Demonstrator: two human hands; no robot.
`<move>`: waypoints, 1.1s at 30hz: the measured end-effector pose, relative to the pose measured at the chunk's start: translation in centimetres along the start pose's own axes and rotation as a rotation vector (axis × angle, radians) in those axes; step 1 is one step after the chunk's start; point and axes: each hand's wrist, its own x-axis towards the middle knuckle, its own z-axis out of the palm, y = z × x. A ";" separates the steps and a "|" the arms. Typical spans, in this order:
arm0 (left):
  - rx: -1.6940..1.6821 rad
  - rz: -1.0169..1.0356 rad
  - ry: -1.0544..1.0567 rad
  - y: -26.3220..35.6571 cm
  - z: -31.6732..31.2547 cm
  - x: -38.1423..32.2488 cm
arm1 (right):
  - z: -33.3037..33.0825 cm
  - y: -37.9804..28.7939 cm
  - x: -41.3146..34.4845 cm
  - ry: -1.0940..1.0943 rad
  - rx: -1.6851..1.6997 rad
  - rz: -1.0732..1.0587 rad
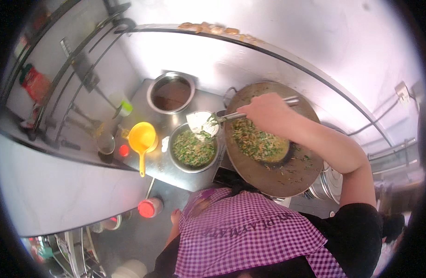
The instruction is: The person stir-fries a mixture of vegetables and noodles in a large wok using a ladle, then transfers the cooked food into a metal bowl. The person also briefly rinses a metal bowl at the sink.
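My right hand (268,113) is closed around the metal handle of a turner (203,125), whose blade, with bits of greens on it, is over the steel bowl (192,171) left of the wok. Chopped greens mixed with brownish shreds (193,149) fill much of that bowl. Under my right forearm sits a large wok (275,180), holding more of the same mixture (260,142) in some liquid. My left hand (176,216) hangs low beside the checked apron (247,229); its fingers are partly hidden, and I cannot tell whether it holds anything.
A steel pot of dark liquid (171,95) stands at the back of the steel counter (164,170). Nearer are a yellow dipper (142,139) and a red lid (123,150). A red-lidded jar (148,207) is at lower left. Utensils hang from a rack on the left; walls enclose the counter.
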 end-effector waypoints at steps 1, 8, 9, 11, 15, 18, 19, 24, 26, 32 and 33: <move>0.034 0.007 -0.003 -0.3 -0.3 -0.4 | -0.2 1.8 -2.1 0.037 0.125 0.063; -0.333 -0.127 -0.087 0.0 -1.2 0.1 | 3.1 12.7 -16.2 -0.174 0.451 0.549; -0.362 -0.134 -0.093 0.1 -1.4 0.5 | 4.4 13.3 -17.7 -0.207 0.356 0.625; -0.417 -0.137 -0.107 0.4 -1.6 1.5 | 6.3 14.7 -20.2 -0.243 0.141 0.701; -0.498 -0.125 -0.136 1.6 -1.9 3.2 | 8.5 17.5 -24.1 -0.295 -0.218 0.711; -0.544 -0.102 -0.162 2.9 -2.1 4.3 | 10.0 19.0 -23.9 -0.333 -0.258 0.677; -0.559 -0.095 -0.168 3.2 -2.2 4.5 | 10.6 19.3 -23.4 -0.320 -0.256 0.639; -0.607 -0.073 -0.186 3.6 -3.3 4.5 | 17.0 18.1 -18.0 -0.381 0.117 0.590; -0.606 -0.060 -0.188 3.2 -3.9 3.8 | 19.3 17.3 -16.9 -0.374 0.287 0.463; -0.504 -0.160 -0.123 1.4 -4.0 1.1 | 24.0 12.1 -14.7 -0.172 0.779 0.438; -0.408 -0.202 -0.093 1.2 -3.9 1.1 | 24.2 11.1 -14.5 -0.111 0.803 0.432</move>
